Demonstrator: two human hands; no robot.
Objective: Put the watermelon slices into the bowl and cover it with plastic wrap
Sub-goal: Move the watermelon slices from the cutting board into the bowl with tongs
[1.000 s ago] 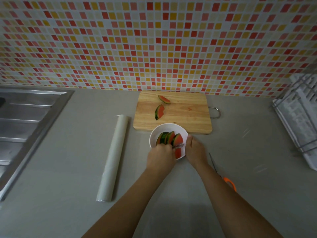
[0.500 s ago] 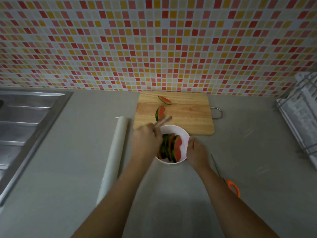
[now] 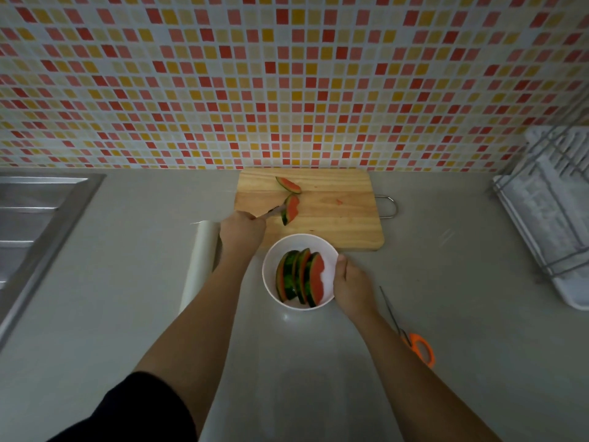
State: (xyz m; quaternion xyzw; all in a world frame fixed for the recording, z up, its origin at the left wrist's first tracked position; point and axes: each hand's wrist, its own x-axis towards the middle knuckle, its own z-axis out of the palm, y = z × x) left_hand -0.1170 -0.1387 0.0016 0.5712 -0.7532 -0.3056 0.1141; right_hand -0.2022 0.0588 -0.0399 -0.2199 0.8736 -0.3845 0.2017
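Note:
A white bowl [image 3: 299, 236] stands on the grey counter with several watermelon slices [image 3: 299, 279] upright inside. My right hand [image 3: 352, 285] holds its right rim, thumb on the edge. My left hand [image 3: 242, 231] grips thin tongs [image 3: 271, 213] whose tips touch a watermelon slice [image 3: 290, 208] on the wooden cutting board [image 3: 334, 218]. A second loose slice [image 3: 288, 185] lies further back on the board. A roll of plastic wrap [image 3: 202, 260] lies left of the bowl, partly hidden by my left forearm.
Orange-handled scissors [image 3: 420, 346] lie on the counter right of my right forearm. A steel sink [image 3: 28, 224] fills the left edge. A white dish rack [image 3: 554, 212] stands at the right. The tiled wall runs just behind the board.
My left hand has lifted the tongs out of the bowl and moved back and left to the slice on the board. My right hand stays on the bowl's rim.

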